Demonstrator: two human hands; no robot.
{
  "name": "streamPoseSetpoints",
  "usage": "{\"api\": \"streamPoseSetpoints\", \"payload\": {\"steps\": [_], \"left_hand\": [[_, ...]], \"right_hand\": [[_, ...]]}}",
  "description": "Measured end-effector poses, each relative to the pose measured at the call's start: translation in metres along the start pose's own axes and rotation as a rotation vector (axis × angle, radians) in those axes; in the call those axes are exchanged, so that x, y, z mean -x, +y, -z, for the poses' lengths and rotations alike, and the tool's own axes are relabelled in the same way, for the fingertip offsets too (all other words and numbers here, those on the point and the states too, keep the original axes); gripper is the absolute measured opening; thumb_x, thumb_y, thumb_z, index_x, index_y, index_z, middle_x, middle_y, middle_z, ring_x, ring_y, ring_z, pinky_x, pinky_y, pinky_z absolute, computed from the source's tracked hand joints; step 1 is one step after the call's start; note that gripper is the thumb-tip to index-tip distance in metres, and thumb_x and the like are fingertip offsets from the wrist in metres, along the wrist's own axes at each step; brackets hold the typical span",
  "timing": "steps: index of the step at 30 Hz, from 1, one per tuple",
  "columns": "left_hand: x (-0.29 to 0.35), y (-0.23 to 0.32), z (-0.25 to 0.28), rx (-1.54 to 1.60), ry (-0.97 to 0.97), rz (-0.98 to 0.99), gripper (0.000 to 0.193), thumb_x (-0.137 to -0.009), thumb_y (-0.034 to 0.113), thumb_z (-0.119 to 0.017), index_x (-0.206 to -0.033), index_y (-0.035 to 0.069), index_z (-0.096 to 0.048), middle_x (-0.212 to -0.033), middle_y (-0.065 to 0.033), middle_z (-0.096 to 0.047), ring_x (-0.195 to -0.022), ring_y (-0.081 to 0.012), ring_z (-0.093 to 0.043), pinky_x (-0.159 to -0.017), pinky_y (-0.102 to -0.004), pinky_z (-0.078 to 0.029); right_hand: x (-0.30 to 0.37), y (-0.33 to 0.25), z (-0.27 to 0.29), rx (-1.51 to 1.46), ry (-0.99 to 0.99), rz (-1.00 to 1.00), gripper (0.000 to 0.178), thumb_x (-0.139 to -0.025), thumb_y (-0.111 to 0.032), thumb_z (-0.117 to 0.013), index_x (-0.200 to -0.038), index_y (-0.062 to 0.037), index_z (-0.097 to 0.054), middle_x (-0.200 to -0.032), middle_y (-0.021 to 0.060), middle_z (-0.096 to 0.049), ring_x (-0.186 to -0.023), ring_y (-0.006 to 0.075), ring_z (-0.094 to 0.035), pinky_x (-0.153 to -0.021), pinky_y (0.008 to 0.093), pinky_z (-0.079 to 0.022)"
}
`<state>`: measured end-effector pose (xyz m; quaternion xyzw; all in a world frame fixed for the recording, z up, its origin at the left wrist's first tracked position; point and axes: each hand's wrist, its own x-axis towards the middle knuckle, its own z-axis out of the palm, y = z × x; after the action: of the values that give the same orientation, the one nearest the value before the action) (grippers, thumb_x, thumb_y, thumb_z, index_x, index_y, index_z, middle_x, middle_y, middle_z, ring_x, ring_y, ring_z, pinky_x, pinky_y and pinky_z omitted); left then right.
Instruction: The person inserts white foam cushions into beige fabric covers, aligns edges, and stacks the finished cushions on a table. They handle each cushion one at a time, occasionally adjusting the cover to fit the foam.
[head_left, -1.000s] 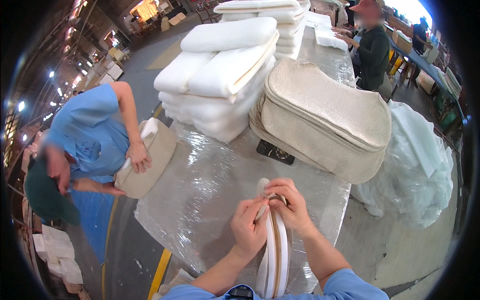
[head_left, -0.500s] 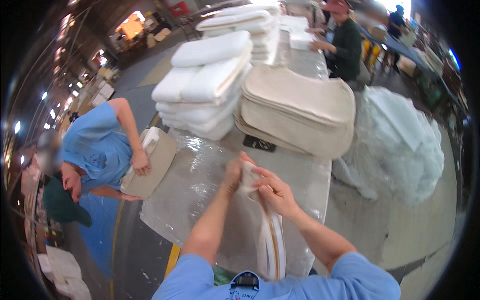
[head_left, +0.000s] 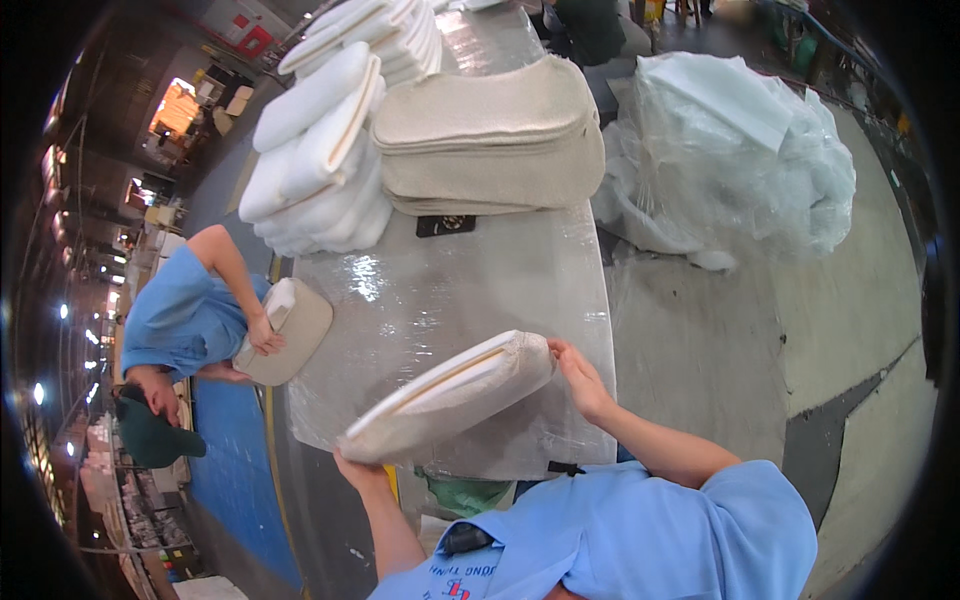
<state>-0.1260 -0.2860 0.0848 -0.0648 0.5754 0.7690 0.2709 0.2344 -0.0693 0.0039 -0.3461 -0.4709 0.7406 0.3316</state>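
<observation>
A beige fabric cushion (head_left: pixel 455 400) with a white foam filling showing along its long open edge is held tilted in front of me. Its left end is lower and nearer than its right end. My left hand (head_left: pixel 362 472) grips the lower left corner, its fingers partly hidden behind the fabric. At the opposite end, my right hand (head_left: pixel 582 382) presses its fingers against the rounded beige tip. Beyond them on the table lies a stack of beige fabric covers (head_left: pixel 490 140), with a small black flat item (head_left: pixel 446 225) at its near edge.
White folded foam pads (head_left: pixel 310 150) are piled left of the beige stack on the plastic-covered table (head_left: pixel 480 280). A co-worker in blue (head_left: pixel 190 310) handles another beige cushion (head_left: pixel 300 335) at the left edge. A large plastic-wrapped bundle (head_left: pixel 740 160) stands at the right.
My hands have moved apart to the cushion's two ends. The cushion, upright and narrow before, now lies crosswise and tilted. The view has shifted, so the stacks appear farther up and left.
</observation>
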Motion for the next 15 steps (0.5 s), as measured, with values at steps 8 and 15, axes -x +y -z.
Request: {"api": "streamPoseSetpoints", "payload": {"steps": [8, 15], "left_hand": [[0.128, -0.068, 0.062, 0.117, -0.014, 0.144, 0.053, -0.103, 0.045, -0.054, -0.134, 0.004, -0.066, -0.138, -0.0131, -0.067, -0.132, -0.0311, -0.061, -0.116, -0.0501, -0.044], [0.183, -0.138, 0.012, -0.130, -0.282, 0.169, 0.031, -0.105, 0.032, -0.059, -0.118, 0.005, -0.066, -0.115, -0.0111, -0.069, -0.111, -0.0250, -0.065, -0.100, -0.0408, -0.051]], "right_hand": [[-0.098, -0.020, -0.036, -0.046, 0.175, 0.184, 0.042, -0.114, -0.032, -0.053, -0.142, -0.0014, -0.057, -0.127, 0.0074, -0.064, -0.117, 0.0177, -0.058, -0.105, 0.0315, -0.045], [-0.148, -0.037, -0.005, -0.159, 0.355, 0.277, 0.039, -0.113, -0.031, -0.054, -0.136, -0.0006, -0.063, -0.127, 0.0078, -0.068, -0.118, 0.0165, -0.061, -0.104, 0.0310, -0.048]]}}
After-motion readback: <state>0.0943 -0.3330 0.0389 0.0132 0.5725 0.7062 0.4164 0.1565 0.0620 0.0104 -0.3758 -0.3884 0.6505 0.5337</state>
